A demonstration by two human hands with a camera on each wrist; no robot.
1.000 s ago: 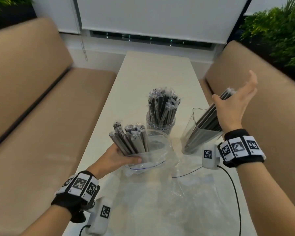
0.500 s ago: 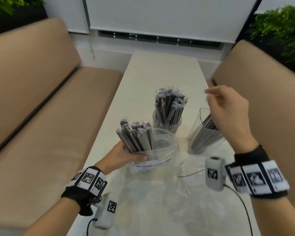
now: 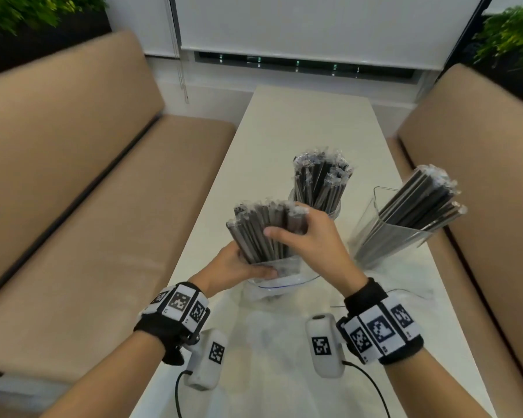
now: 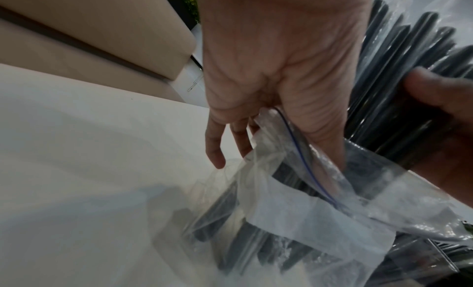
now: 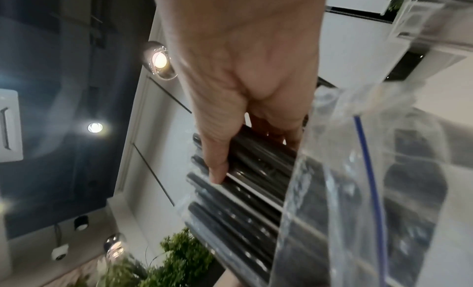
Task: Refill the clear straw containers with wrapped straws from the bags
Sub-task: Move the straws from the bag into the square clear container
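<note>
Clear plastic bag [image 3: 280,282] at table [image 3: 308,131] centre, mouth up, dark wrapped straws [image 3: 263,227] fanning out of it toward 11 o'clock. Left hand [image 3: 239,267] grips bag mouth and lower straw bundle, thumb across the front. Right hand [image 3: 311,242] wraps upper part of same bundle, thumb in front, fingers curled behind. Round clear container [image 3: 317,203] at 12 o'clock from bag, packed with upright straws. Square clear container [image 3: 387,236] at 2 o'clock, straws leaning right. Tan benches [image 3: 103,182] on both sides.

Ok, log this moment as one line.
left hand: holds bag | right hand: grips straw bundle in bag | round container: full | square container: part-filled
</note>
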